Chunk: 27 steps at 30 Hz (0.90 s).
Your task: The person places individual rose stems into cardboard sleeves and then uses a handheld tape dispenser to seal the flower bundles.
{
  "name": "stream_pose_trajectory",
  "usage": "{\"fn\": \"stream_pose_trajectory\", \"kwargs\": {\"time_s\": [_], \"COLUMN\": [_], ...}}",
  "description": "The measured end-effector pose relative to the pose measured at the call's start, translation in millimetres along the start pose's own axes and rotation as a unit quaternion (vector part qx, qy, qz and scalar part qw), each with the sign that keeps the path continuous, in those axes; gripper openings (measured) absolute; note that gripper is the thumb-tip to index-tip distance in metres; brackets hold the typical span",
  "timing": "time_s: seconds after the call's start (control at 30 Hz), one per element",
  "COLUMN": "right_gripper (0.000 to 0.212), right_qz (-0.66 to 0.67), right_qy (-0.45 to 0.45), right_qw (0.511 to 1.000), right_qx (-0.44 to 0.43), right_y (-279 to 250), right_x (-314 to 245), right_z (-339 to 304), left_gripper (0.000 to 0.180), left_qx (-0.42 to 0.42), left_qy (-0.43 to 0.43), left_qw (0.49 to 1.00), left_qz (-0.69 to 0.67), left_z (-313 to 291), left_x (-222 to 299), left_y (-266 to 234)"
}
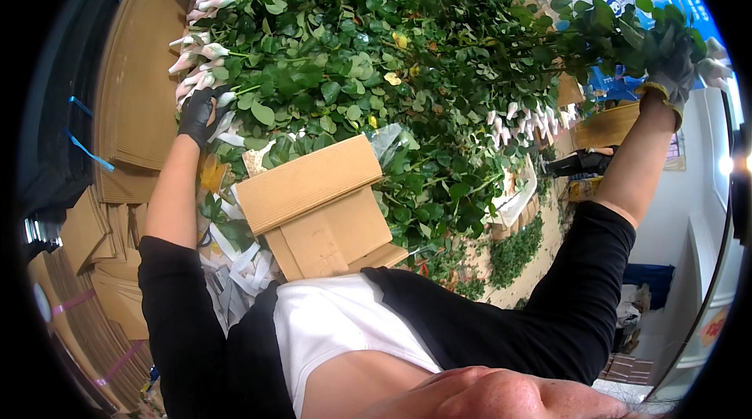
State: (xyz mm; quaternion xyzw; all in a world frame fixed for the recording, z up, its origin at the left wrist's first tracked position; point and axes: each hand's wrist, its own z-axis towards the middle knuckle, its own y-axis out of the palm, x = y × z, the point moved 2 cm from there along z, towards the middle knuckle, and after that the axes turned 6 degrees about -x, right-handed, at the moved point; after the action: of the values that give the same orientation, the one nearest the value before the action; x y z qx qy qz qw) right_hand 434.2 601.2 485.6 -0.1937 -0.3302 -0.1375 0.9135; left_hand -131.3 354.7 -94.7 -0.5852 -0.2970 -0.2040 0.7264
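My left hand (202, 115), in a dark glove, reaches to the row of roses on the left. Its fingers are curled around a rose (225, 97) whose bud is wrapped in a white sleeve; part of the grip is hidden. More roses with pale pink and white sleeved buds (213, 1) line the pile's left edge. Out at the upper right, my right hand (672, 78), in a grey glove with a yellow cuff, is closed around a bunch of leafy roses (603, 31). The bunch's white-sleeved buds (714, 66) stick out past the hand.
A large pile of green rose stems (352, 35) covers the surface before me. Close to my chest stands an open cardboard box (313, 196). Flat cardboard stacks (141, 66) are at left. More sleeved buds (521, 123) lie right of centre, near a white tray (517, 198).
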Motion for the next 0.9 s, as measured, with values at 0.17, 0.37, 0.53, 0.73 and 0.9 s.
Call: {"fn": "stream_pose_trajectory", "kwargs": {"time_s": [0.17, 0.37, 0.53, 0.73, 0.9], "right_gripper": [0.046, 0.028, 0.027, 0.045, 0.052], "right_qz": [0.205, 0.168, 0.519, 0.516, 0.215], "right_qy": [-0.022, -0.253, 0.009, -0.021, 0.215], "right_qw": [0.977, 0.948, 0.849, 0.854, 0.941], "right_qx": [0.061, 0.099, -0.101, 0.06, -0.149], "right_y": [-23.1, -56.4, -18.6, 50.9, 18.5], "right_x": [-24.6, -169.6, -153.9, 33.6, 40.5], "right_z": [7.4, -47.2, -69.4, -84.5, -107.2], "left_gripper": [0.047, 0.035, 0.034, 0.046, 0.04], "left_qx": [0.013, 0.001, -0.044, -0.136, -0.154], "left_qy": [0.055, 0.052, 0.045, 0.021, -0.089], "left_qw": [0.996, 0.999, 0.995, 0.983, 0.965], "left_qz": [0.074, 0.002, -0.083, -0.12, -0.192], "left_z": [3.3, 11.7, 3.1, -9.8, -36.1], "left_x": [46.7, 31.4, 58.3, 26.5, 9.9], "left_y": [-27.0, -42.1, -55.4, -29.9, -23.8]}}
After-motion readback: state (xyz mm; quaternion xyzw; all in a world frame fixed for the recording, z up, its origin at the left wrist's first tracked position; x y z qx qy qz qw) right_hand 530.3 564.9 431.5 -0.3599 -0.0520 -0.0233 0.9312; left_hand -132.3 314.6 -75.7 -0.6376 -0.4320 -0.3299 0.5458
